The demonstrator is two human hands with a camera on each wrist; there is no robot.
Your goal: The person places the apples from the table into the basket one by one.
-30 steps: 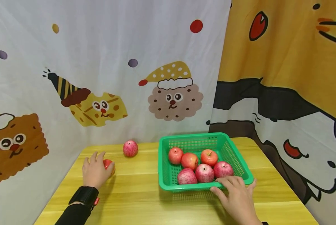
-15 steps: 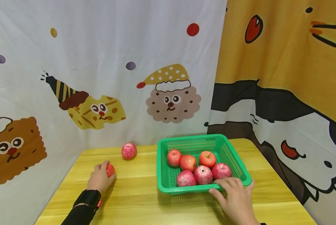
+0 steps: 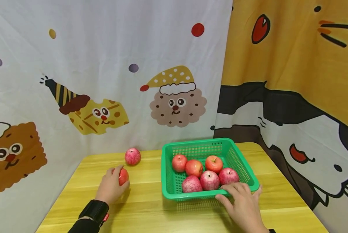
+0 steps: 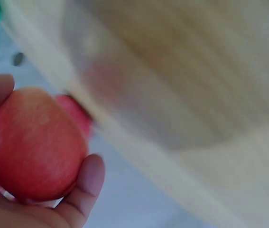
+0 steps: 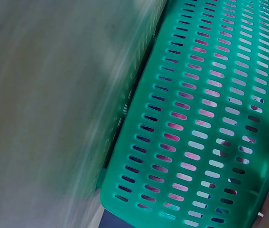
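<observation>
My left hand (image 3: 111,186) grips a red apple (image 3: 123,177) between thumb and fingers, over the left part of the table. Up close in the left wrist view, that apple (image 4: 37,145) looks smooth and red, with the shadow of hand and fruit on the wood. My right hand (image 3: 244,204) holds the front rim of a green plastic basket (image 3: 168,195) near its right corner, fingers over the edge and thumb outside. Several red and pink-striped apples lie in the basket, among them a striped apple (image 3: 210,180). In the right wrist view the slotted basket wall (image 5: 191,114) hides most of them.
Another pink-striped apple (image 3: 132,156) sits near the back edge of the wooden table (image 3: 146,207), beyond my left hand. A white cartoon-printed curtain (image 3: 110,42) hangs behind the table, and a yellow printed curtain (image 3: 293,58) hangs at the right.
My left hand has closed around the red apple and moved it to the right, toward the basket. The right hand stays on the basket rim. The head view has shifted slightly.
</observation>
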